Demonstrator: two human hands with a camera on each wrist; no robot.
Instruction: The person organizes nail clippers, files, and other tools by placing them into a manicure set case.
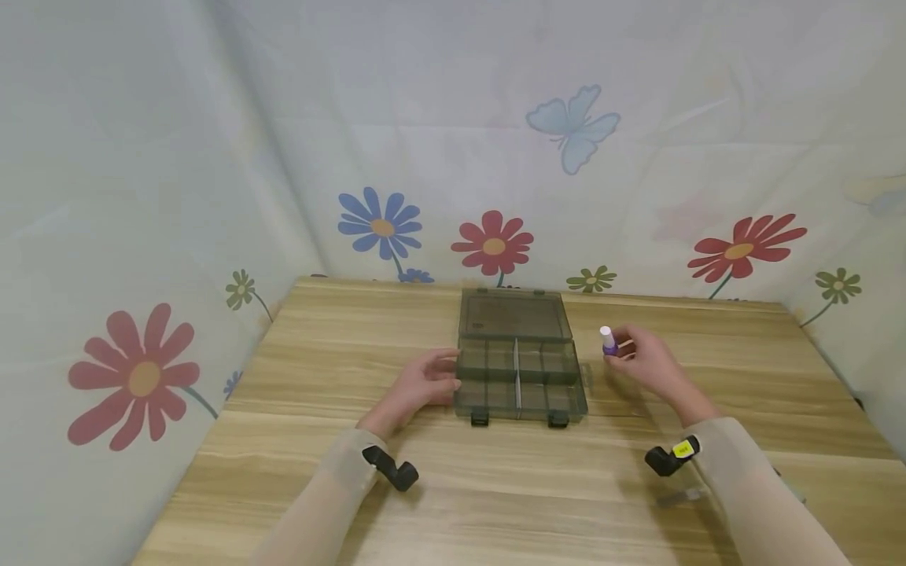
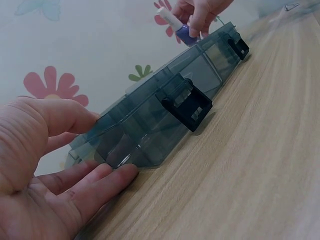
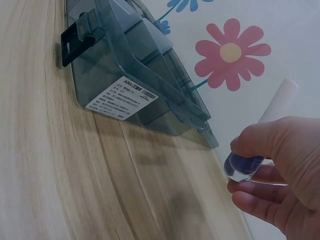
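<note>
A smoky transparent organiser box (image 1: 519, 376) lies on the wooden table (image 1: 453, 487) with its lid (image 1: 513, 314) swung open toward the back. My left hand (image 1: 425, 381) rests against the box's left side, fingers straight along its wall (image 2: 125, 145). My right hand (image 1: 644, 363) holds a small purple bottle (image 1: 608, 343) with a white cap just right of the box, above the table. In the right wrist view the fingers curl round the bottle (image 3: 245, 165), whose white cap (image 3: 280, 102) sticks up. The box's compartments look empty.
Flower-and-butterfly fabric walls (image 1: 495, 157) enclose the table on the left, back and right. Two black latches (image 1: 480, 419) hang on the box's front edge. A white label (image 3: 121, 98) is on the box's right side. Wrist cameras (image 1: 672, 457) sit on both sleeves.
</note>
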